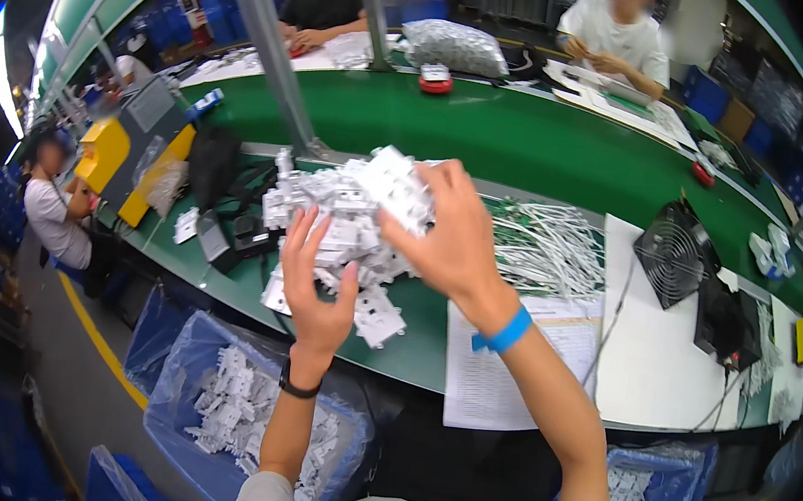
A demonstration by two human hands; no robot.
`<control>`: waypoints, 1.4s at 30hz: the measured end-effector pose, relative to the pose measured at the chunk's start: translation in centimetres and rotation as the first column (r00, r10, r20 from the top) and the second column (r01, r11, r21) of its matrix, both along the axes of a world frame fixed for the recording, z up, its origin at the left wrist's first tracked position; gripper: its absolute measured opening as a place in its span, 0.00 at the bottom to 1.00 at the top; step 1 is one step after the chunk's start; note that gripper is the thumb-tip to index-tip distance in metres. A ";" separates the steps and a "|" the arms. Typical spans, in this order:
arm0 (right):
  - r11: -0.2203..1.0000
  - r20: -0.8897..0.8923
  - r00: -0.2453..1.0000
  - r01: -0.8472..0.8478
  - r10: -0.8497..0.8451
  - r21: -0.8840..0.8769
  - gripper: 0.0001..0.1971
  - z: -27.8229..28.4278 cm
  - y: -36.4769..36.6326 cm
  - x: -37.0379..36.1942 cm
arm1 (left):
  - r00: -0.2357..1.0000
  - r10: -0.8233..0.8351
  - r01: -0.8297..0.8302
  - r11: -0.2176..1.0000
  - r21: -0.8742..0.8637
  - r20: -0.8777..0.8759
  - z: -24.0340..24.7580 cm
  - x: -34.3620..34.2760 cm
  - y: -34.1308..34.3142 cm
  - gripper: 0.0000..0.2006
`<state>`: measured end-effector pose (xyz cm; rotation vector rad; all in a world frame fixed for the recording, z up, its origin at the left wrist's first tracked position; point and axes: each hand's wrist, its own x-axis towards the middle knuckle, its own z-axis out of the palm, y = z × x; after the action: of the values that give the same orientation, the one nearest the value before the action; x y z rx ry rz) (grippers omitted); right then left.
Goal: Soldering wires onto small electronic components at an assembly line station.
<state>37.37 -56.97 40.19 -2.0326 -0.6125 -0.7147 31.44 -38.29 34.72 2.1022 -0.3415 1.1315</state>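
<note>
A heap of white moulded plastic parts [316, 183] lies on the green bench in front of me. My right hand [452, 236], with a blue band at its wrist, has its thumb and fingers curled round some white plastic parts [391, 183] at the heap's upper right; how many is unclear. At the near left side of the heap is my left hand [317, 305], with a black band at the wrist. Its fingers are spread, the tips against or just above the parts. Several loose parts [377, 318] lie just right of its thumb.
White cables [548, 251] and printed sheets [517, 361] lie right of the heap, near a black fan [677, 250]. A yellow-and-grey machine [133, 149] stands left. Below the bench is a lined blue bin [173, 373] of white parts. Two people work across the green conveyor [357, 114].
</note>
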 end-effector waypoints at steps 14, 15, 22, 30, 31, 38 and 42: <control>0.824 -0.170 0.932 -0.364 0.322 -0.435 0.36 -2.1 -13.0 -10.4 | -0.099 -0.938 0.091 0.323 -0.942 -0.332 -3.8 -3.6 -8.7 0.20; 0.817 -0.193 0.923 -0.386 0.334 -0.429 0.36 -2.4 -13.3 -10.3 | -0.065 -0.930 0.070 0.358 -0.931 -0.363 -3.9 -4.2 -9.2 0.17; 0.983 -0.253 0.965 0.025 -0.071 -0.183 0.07 -5.6 -14.3 -1.1 | 0.069 -0.889 0.039 0.457 -0.889 -0.453 -4.1 -7.7 -9.4 0.19; 0.848 -0.106 0.978 0.100 -0.181 -0.521 0.06 -8.8 -15.3 0.9 | 0.120 -0.990 -0.100 0.065 -0.993 -0.077 -3.8 -9.3 -6.8 0.25; 0.849 -0.060 0.986 0.101 -0.154 -0.519 0.06 -8.8 -15.5 0.8 | 0.118 -0.993 -0.092 0.000 -0.996 -0.011 -3.7 -9.2 -6.7 0.26; 0.966 0.018 0.993 0.118 -0.117 -0.232 0.07 -6.8 -16.6 0.8 | 0.132 -0.913 0.170 0.404 -0.899 -0.385 -2.6 -6.6 -8.9 0.21; 0.905 0.031 0.979 0.175 -0.203 0.389 0.06 -4.5 -16.7 -0.1 | 0.250 -0.906 0.242 0.399 -0.884 -0.341 -1.7 -4.7 -12.3 0.18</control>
<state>37.32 -73.66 35.70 -1.7173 -0.2842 -0.9464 26.71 -50.56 33.06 1.2646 -0.2237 -0.3472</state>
